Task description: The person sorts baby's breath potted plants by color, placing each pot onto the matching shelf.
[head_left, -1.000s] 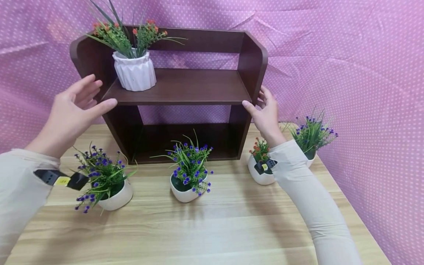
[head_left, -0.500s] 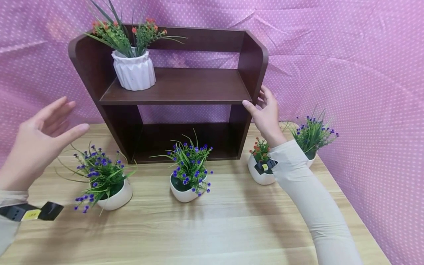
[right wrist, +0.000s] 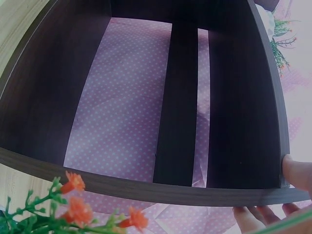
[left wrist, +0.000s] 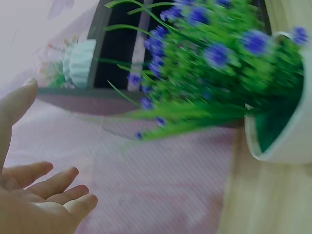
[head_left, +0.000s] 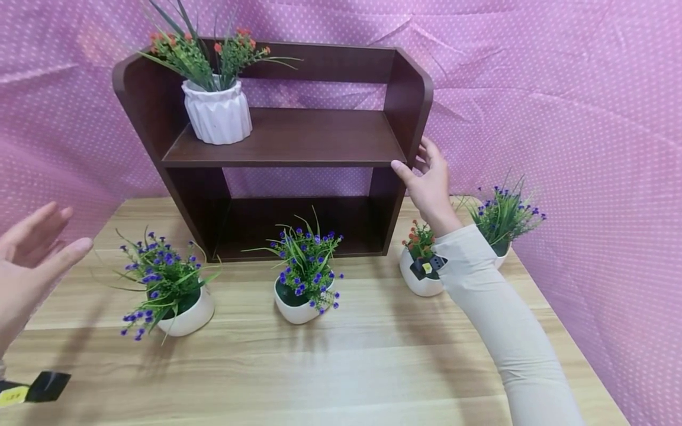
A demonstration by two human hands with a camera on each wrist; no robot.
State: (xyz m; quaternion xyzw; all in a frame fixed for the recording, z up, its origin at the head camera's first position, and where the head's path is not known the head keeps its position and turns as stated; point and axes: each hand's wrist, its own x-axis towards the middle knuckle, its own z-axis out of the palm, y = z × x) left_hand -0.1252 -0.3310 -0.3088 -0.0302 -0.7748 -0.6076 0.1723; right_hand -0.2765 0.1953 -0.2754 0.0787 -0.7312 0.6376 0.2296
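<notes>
A dark brown two-tier shelf [head_left: 319, 137] stands at the back of the table. My right hand [head_left: 430, 188] grips its right side at mid height, thumb on the front edge and fingers round the outer face of the panel. My left hand [head_left: 18, 290] is at the far left in the head view, fingers spread, holding nothing. Nearest to it is a purple-flowered plant in a white pot [head_left: 187, 316], which looms large in the left wrist view. On the upper board, at the left, sits a ribbed white pot [head_left: 219, 115] with orange flowers and long leaves.
Another purple-flowered pot [head_left: 298, 307] stands before the shelf. Below my right forearm is a small orange-flowered pot [head_left: 418, 278], with a further purple-flowered plant [head_left: 501, 216] behind it near the table's right edge. Pink dotted cloth [head_left: 602, 148] hangs behind the wooden table [head_left: 341, 373].
My left hand has moved away from the shelf's left side, down and left toward the frame edge. The right hand keeps its grip on the shelf, and the pots stay put.
</notes>
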